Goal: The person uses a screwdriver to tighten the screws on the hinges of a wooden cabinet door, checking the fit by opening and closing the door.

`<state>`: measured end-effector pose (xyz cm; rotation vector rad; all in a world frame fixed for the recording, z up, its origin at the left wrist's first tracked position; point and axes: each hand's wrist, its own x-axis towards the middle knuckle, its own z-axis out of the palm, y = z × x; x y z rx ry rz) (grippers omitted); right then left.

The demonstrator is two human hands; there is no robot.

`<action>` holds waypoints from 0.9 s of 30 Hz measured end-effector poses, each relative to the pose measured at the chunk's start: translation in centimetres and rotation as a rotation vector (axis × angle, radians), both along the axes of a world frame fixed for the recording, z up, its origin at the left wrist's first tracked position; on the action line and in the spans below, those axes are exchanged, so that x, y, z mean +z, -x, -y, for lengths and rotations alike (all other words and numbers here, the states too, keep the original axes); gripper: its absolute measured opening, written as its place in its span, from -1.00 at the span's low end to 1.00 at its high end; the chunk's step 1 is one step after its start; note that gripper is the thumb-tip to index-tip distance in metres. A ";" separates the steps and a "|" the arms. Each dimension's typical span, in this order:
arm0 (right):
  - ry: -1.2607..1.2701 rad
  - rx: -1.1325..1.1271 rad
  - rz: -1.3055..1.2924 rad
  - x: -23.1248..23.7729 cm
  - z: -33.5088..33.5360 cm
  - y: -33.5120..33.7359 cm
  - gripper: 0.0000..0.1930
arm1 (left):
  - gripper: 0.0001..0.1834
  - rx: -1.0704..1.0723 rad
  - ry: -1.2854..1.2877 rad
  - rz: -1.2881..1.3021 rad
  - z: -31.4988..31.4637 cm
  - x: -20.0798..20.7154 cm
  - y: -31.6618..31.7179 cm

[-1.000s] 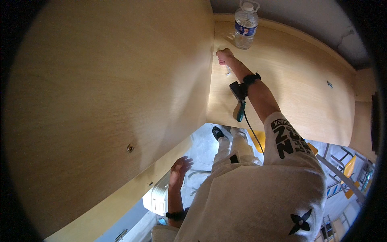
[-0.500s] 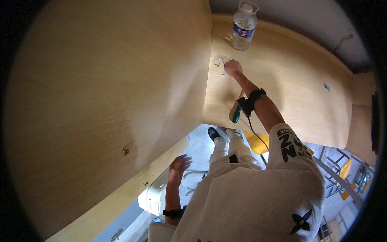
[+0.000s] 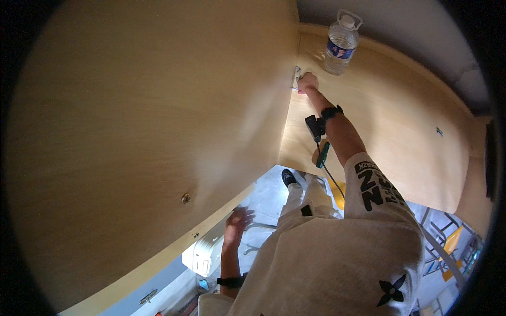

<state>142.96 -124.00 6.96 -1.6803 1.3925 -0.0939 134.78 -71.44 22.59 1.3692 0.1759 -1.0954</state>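
Note:
My right hand [image 3: 307, 82] is closed at a white, bow-shaped pull handle [image 3: 296, 79], low over the wooden surface beside the tall panel. Its fingertips are partly hidden, and so are any small metal pieces near them. Below my right forearm lies a screwdriver with a green grip [image 3: 322, 154]; its shaft is hidden. A large clear bottle [image 3: 341, 46] with a blue label stands just beyond my right hand. My left hand [image 3: 238, 222] hangs in the air beside the panel's lower edge, fingers stretched out, holding nothing.
A tall wooden panel [image 3: 158, 116] fills the left side. A small metal fitting [image 3: 439, 131] sits on the right part of the wooden surface [image 3: 400, 152]. Below are a white case [image 3: 203, 255], a yellow seat [image 3: 339, 196] and metal-framed chairs. A cable runs from my right wrist strap.
My right hand and the white handle have shifted left over the surface, closer to the panel. The small metal pieces beside the handle no longer show clearly. My left hand stays outstretched.

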 end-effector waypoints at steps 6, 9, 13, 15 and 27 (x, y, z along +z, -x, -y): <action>-0.192 -0.089 0.150 -3.3 3.4 1.2 -0.80 | -0.55 -0.024 -0.031 -0.010 0.3 -0.2 -0.5; -0.165 -0.051 0.145 -0.9 1.7 0.7 -0.78 | -0.54 -0.028 -0.028 0.002 0.2 -0.2 -0.3; -0.120 0.009 0.098 -0.5 2.3 1.6 -0.73 | -0.53 -0.071 -0.017 0.020 1.1 -0.5 -1.0; 0.198 0.148 -0.075 -0.8 2.2 1.5 -0.68 | -0.54 -0.070 -0.009 0.017 1.4 -0.7 -1.2; 0.419 0.269 -0.064 -0.9 2.5 2.2 -0.72 | -0.57 -0.048 -0.002 -0.009 1.5 -0.6 -0.8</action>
